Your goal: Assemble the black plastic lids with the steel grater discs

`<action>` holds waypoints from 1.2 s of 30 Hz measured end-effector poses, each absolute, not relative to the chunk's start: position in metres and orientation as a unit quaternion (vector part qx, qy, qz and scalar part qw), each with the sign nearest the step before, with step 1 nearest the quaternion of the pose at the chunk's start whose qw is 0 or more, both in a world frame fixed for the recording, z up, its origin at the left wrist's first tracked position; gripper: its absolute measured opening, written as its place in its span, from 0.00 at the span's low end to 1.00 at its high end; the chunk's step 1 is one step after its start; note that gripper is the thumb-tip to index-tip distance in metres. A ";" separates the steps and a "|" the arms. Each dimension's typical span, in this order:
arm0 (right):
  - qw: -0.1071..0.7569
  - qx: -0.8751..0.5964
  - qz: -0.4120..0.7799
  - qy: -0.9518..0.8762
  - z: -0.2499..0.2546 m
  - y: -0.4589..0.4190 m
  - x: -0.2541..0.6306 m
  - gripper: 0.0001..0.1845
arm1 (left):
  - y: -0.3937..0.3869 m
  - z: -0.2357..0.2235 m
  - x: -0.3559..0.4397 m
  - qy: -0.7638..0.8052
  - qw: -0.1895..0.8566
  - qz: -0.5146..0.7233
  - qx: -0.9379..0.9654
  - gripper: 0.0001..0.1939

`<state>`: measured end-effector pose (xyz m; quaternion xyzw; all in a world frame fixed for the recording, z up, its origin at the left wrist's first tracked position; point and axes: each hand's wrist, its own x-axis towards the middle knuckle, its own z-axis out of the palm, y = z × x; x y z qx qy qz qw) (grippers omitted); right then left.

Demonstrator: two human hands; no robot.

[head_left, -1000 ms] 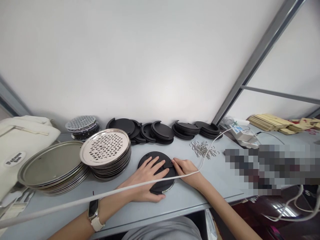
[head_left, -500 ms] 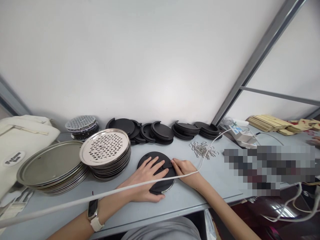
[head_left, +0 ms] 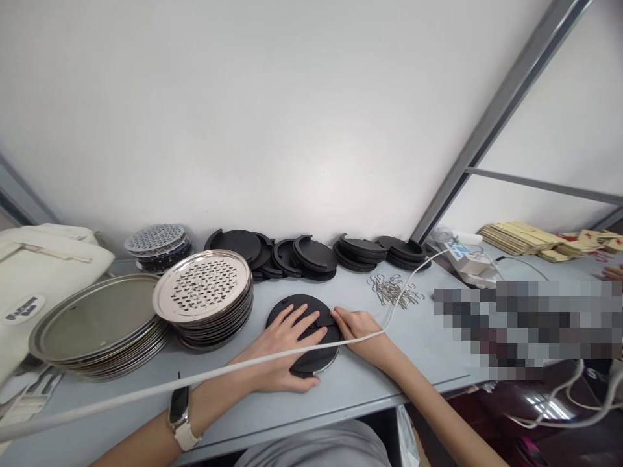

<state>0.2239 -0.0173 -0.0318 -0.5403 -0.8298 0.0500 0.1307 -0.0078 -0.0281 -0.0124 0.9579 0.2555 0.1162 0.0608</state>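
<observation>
A black round disc (head_left: 318,360) lies on the table in front of me, with a slim bright rim showing at its lower right. My left hand (head_left: 287,340) rests flat across its left and middle part, fingers spread, thumb toward the near edge. At the disc's right edge, my right hand (head_left: 356,329) is closed in a pinch. What sits between those fingertips is hidden. Beyond the right hand is a loose pile of small metal hooks (head_left: 393,290).
Stacks of perforated metal discs (head_left: 204,285) and larger plain round plates (head_left: 97,324) stand left. Black round holders (head_left: 316,256) line the wall. A white cable (head_left: 214,373) crosses before my hands. Wooden pieces (head_left: 516,240) and a white bag (head_left: 43,266) flank the table.
Both hands keep nearly the same pose on the black disc. The view has shifted very slightly, and the right fingertips look almost unmoved.
</observation>
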 end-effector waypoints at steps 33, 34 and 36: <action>0.120 -0.537 0.059 -0.833 -0.029 -0.017 0.224 0.17 | -0.029 -0.014 -0.008 0.256 0.046 0.118 0.958 0.42; 0.120 -0.537 0.062 -0.833 -0.028 -0.017 0.223 0.17 | -0.029 -0.014 -0.008 0.255 0.046 0.118 0.959 0.42; 0.121 -0.535 0.067 -0.833 -0.026 -0.017 0.223 0.17 | -0.029 -0.014 -0.008 0.254 0.045 0.120 0.959 0.42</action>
